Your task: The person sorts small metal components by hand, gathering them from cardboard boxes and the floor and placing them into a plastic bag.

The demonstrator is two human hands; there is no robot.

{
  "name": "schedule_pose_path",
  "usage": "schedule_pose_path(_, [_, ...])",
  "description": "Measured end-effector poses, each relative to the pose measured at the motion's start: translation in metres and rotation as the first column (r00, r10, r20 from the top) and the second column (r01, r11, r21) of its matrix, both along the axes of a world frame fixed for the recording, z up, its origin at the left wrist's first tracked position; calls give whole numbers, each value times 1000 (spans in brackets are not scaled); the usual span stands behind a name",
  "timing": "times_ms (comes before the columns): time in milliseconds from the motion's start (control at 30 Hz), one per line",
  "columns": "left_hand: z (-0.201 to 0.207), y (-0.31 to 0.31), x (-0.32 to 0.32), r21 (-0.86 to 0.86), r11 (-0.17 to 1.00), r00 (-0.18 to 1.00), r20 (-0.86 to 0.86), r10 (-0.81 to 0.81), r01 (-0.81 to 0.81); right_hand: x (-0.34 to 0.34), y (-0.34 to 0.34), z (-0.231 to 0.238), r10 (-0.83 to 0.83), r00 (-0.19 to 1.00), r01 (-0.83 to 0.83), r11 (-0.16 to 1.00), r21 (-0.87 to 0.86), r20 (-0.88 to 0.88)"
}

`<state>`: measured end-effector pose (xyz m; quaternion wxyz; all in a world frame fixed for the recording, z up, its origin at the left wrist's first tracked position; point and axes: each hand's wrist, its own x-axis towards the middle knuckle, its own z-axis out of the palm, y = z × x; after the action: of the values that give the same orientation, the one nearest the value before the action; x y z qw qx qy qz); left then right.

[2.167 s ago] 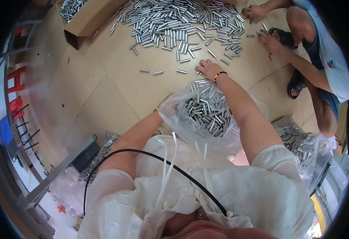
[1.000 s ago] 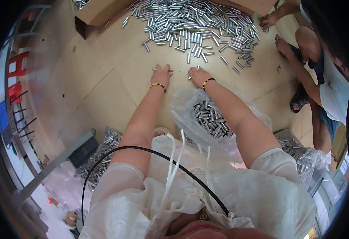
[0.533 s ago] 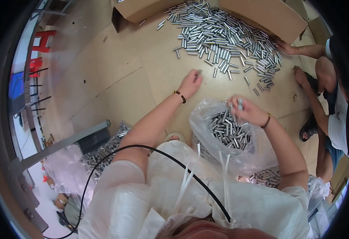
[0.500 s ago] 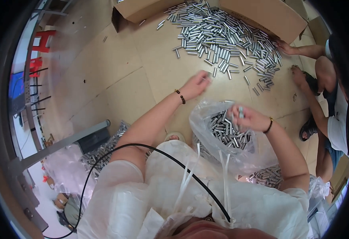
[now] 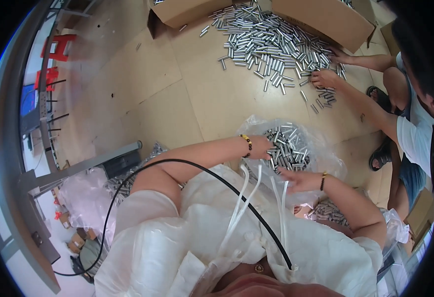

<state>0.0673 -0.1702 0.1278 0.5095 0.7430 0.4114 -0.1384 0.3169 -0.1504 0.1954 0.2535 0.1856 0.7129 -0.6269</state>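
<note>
A clear plastic bag full of short, shiny metal pins stands open on the floor in front of me. My left hand is at the left side of its mouth, back of the hand up, with its fingertips partly hidden against the pins. At the near right side of the mouth, my right hand has its fingers stretched out toward the pins, holding nothing that I can see. Beyond the bag, a large heap of loose metal pins lies spread over the tiled floor.
Cardboard boxes lie behind the heap. On the right a co-worker crouches, with one hand and another at the heap's edge. A black cable crosses my front. More bagged pins and a metal frame are nearby.
My left hand has come back from the heap to the bag's left side. My right hand has lowered to the near rim and opened. The co-worker's nearer hand has reached into the heap.
</note>
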Motion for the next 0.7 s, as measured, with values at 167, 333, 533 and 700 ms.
schedule_pose_path(167, [43, 1, -24, 29, 999, 999, -16, -30, 31, -18, -25, -3, 100, 991, -123, 936, 331, 87])
schedule_pose_path(333, [99, 0, -50, 281, 956, 971, -196, 138, -79, -38, 42, 16, 33, 985, 142, 422, 895, -172])
schedule_pose_path(533, [180, -54, -34, 359, 930, 932, -357, 65, 72, -5, 105, -115, -415, 886, 450, 660, 602, -207])
schedule_pose_path(700, [266, -96, -55, 445, 878, 794, -463, 393, -175, -52, 140, -34, -694, 624, 777, 598, 194, -359])
